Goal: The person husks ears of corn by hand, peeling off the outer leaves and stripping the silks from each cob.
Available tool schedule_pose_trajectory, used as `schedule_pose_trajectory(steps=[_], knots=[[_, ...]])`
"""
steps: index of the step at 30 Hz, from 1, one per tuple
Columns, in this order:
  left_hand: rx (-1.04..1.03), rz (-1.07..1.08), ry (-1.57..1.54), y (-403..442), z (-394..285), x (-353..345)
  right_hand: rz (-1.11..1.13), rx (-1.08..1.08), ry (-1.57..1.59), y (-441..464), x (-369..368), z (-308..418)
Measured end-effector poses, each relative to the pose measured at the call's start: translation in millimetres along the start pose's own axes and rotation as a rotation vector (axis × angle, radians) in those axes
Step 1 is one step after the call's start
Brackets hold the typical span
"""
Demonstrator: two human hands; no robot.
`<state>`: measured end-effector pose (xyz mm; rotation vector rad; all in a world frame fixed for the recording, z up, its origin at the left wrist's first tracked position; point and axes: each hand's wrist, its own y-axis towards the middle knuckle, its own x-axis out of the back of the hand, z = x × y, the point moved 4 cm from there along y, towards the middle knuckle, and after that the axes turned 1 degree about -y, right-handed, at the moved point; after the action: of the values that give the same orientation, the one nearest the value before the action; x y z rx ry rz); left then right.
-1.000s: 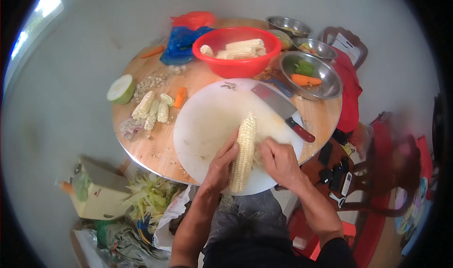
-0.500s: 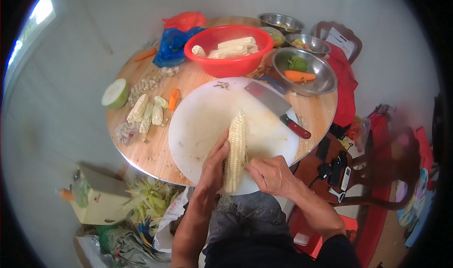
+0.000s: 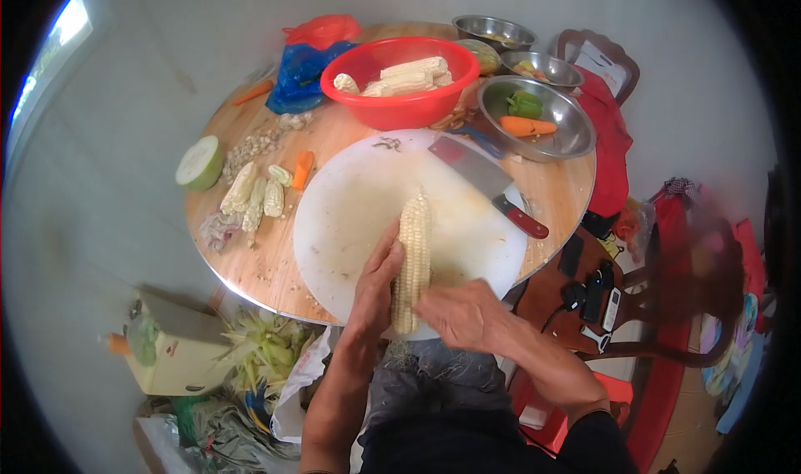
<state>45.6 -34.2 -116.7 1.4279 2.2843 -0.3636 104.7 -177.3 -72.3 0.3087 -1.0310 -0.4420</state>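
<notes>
A husked ear of corn (image 3: 412, 261) stands nearly upright over the near edge of the round white cutting board (image 3: 346, 199). My left hand (image 3: 375, 282) is closed around its left side, the thumb along the kernels. My right hand (image 3: 463, 314) has its fingers curled in against the lower right of the ear, slightly blurred; what they pinch is hidden. A cleaver (image 3: 480, 173) with a red handle lies on the board's right side. Dark scraps (image 3: 388, 143) sit at the board's far edge.
Beyond the board is a red basin (image 3: 375, 111) of corn ears. Steel bowls, one (image 3: 567, 136) with carrot and green pepper, stand at right. Small corn pieces (image 3: 242, 189), garlic (image 3: 250, 147), carrot (image 3: 304, 169) and a cut gourd (image 3: 200, 163) lie left. Husks (image 3: 267, 349) fill a bag below.
My right hand has shifted left and in against the corn; pale silk strands showed beside it earlier. My left hand keeps its hold. The whole view has shifted slightly.
</notes>
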Motion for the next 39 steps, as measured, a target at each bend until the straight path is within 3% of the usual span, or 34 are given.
schedule_pose_trajectory(steps=[2,5,7,11,17,19,22,26,28,29,31,35,37,39], knots=[[0.051,-0.033,-0.018,0,1,2,0.077,0.093,0.151,-4,2,4],[0.053,0.019,-0.079,2,3,2,-0.043,-0.026,0.071,1,10,-13],[0.068,0.013,-0.080,3,-2,-2,-0.168,-0.434,0.222,15,16,-48],[0.077,0.079,-0.054,2,-2,-4,-0.169,-0.546,0.246,42,16,-57],[0.035,0.064,-0.153,-4,-6,-6,-0.286,-0.329,0.163,43,5,-58],[0.036,0.074,0.003,-5,-5,-2,-0.246,-0.089,0.060,31,5,-39],[-0.007,-0.028,-0.041,-3,-6,-1,-0.141,0.114,0.154,6,1,-11],[0.038,-0.031,-0.057,-3,-7,1,-0.178,-0.047,0.070,-2,-1,-17],[0.036,0.017,-0.068,-1,-3,3,-0.290,-0.324,0.221,6,3,-29],[0.038,0.020,-0.065,0,-3,1,-0.295,-0.326,0.221,8,3,-28],[-0.006,-0.027,-0.062,1,-4,0,-0.131,-0.250,-0.006,12,-3,-23],[-0.010,-0.074,-0.066,-1,-5,3,-0.193,-0.111,-0.004,5,-16,-19],[0.048,-0.058,-0.030,-1,-3,8,-0.062,0.142,0.050,-10,-22,-10],[0.049,-0.068,-0.056,2,-1,11,-0.092,0.094,0.033,-18,-20,-12]])
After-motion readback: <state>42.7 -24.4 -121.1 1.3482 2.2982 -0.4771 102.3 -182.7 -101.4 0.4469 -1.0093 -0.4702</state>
